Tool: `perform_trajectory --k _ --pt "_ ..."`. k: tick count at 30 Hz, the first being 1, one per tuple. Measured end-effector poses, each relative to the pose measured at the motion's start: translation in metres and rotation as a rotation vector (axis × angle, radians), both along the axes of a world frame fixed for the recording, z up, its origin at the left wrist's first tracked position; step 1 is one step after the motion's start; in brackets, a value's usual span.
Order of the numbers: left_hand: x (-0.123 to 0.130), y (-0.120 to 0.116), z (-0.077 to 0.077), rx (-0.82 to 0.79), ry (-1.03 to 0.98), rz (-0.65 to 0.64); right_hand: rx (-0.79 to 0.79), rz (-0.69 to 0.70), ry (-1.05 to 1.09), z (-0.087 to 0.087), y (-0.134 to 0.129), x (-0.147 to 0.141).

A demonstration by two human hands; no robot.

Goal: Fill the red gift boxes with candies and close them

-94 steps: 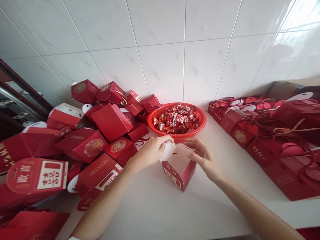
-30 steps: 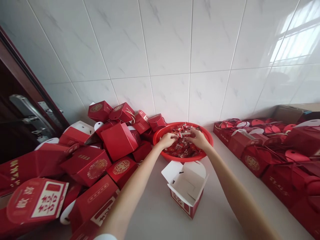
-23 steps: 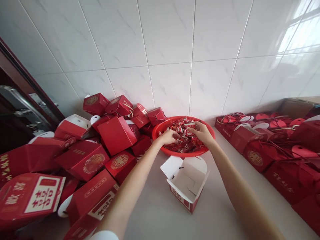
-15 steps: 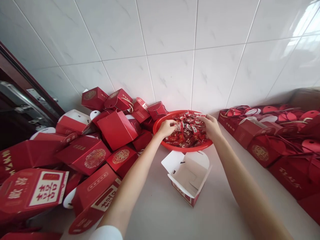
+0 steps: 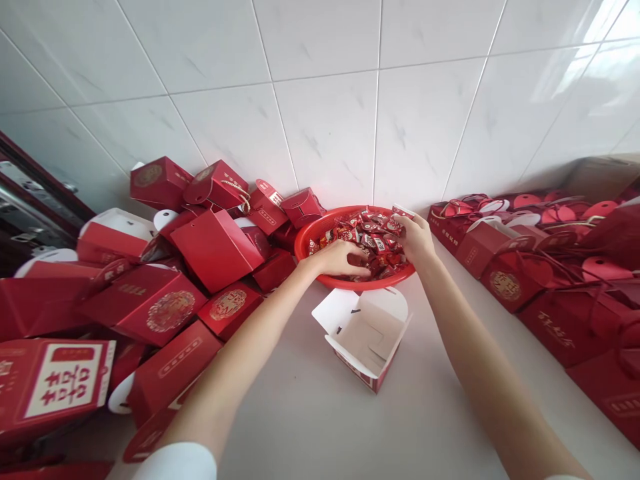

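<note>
A red plastic basket [image 5: 367,285] full of red-wrapped candies [image 5: 373,241] stands by the tiled wall. My left hand [image 5: 343,260] reaches over its near left part, fingers bent among the candies; whether they grip one is hidden. At the basket's right side, my right hand [image 5: 415,237] has its fingers closed round a wrapped candy [image 5: 399,212]. Just in front of the basket is an open box [image 5: 373,337], white inside and red outside, with its flaps up and nothing in it.
Many red boxes [image 5: 217,250] lie piled on the left, some closed and some open. Rows of red boxes with cords [image 5: 530,277] fill the right side. A metal-edged dark frame [image 5: 35,200] is at the far left. White tiles [image 5: 325,133] rise behind.
My left hand has moved right and down into the candies, its fingers spreading over them. My right hand still grips at the basket's right side. The whole view has shifted slightly.
</note>
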State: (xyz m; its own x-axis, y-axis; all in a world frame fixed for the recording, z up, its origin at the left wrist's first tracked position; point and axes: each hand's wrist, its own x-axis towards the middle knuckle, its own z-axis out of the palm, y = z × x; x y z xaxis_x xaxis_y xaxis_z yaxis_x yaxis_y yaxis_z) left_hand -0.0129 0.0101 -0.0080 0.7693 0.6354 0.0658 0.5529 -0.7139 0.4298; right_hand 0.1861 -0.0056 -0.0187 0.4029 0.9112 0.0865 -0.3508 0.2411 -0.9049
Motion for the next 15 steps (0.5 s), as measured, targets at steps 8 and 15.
perform_trajectory --k 8,15 --pt "0.028 -0.007 0.009 -0.091 0.252 -0.028 -0.049 -0.093 0.048 0.006 -0.002 -0.002" --pt "0.064 -0.022 0.019 -0.076 0.531 0.034 -0.045 -0.116 0.091 0.008 -0.008 -0.004"
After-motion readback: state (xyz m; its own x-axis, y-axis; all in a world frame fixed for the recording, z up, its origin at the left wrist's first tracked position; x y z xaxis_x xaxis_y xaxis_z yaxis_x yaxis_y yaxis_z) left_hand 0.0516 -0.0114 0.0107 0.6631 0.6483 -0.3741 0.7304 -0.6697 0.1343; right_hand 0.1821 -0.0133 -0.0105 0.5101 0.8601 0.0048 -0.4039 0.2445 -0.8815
